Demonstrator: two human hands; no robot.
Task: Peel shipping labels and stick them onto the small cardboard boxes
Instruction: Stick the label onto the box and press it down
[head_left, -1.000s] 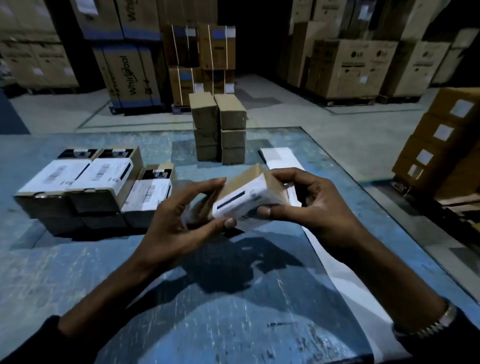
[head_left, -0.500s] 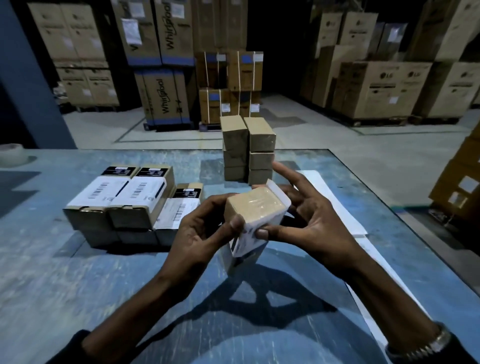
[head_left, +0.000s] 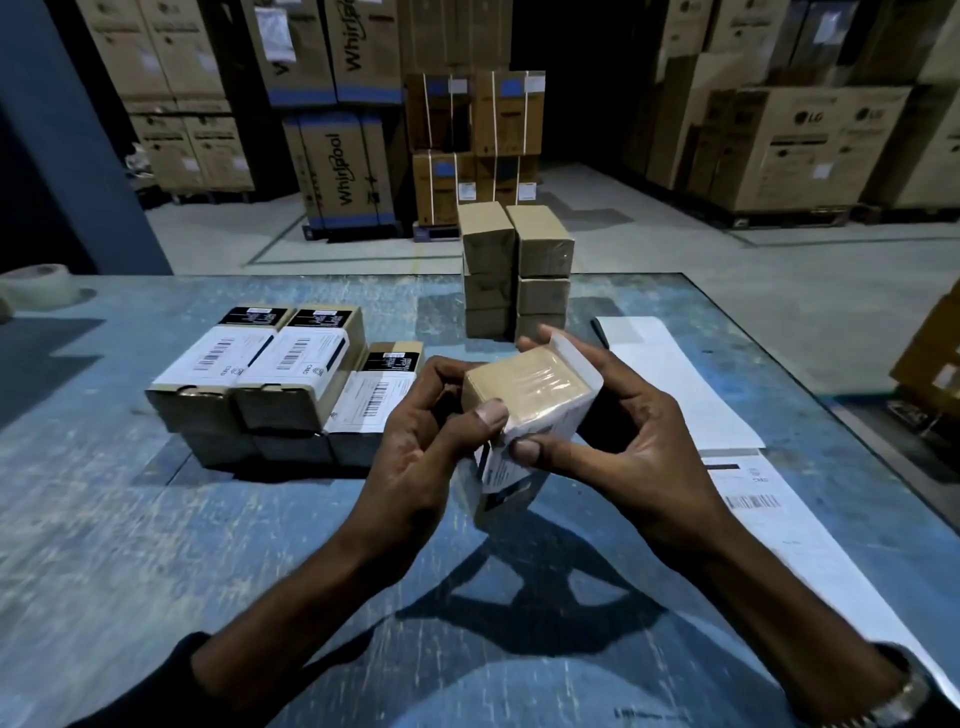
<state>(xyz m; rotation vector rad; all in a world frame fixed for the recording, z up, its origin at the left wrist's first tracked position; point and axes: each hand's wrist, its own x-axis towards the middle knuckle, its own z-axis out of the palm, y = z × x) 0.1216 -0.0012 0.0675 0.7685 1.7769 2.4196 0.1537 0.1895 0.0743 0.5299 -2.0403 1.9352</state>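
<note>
A: From the head view we count 1 small box (head_left: 524, 387) held above the blue bench (head_left: 130, 545), with both grips curled on it: our left hand (head_left: 415, 457) pinches its near corner with the thumb, and our right hand (head_left: 628, 441) wraps its right side.

B: We see 1 white label (head_left: 511, 457) wrapped over its lower face and right edge. Its print is too small for us to read.

A: To the left we count 3 labelled boxes (head_left: 291, 364) on top; the layer beneath them is in shadow. Behind stand 2 stacks of plain boxes (head_left: 514, 270), 3 high each.

B: The label sheet (head_left: 691, 384) lies at the right, partly hidden by our right wrist and cut off at the frame edge. 1 tape roll (head_left: 36, 286) sits far left, also cut off. Large cartons (head_left: 343, 171) fill the warehouse floor beyond the bench.
</note>
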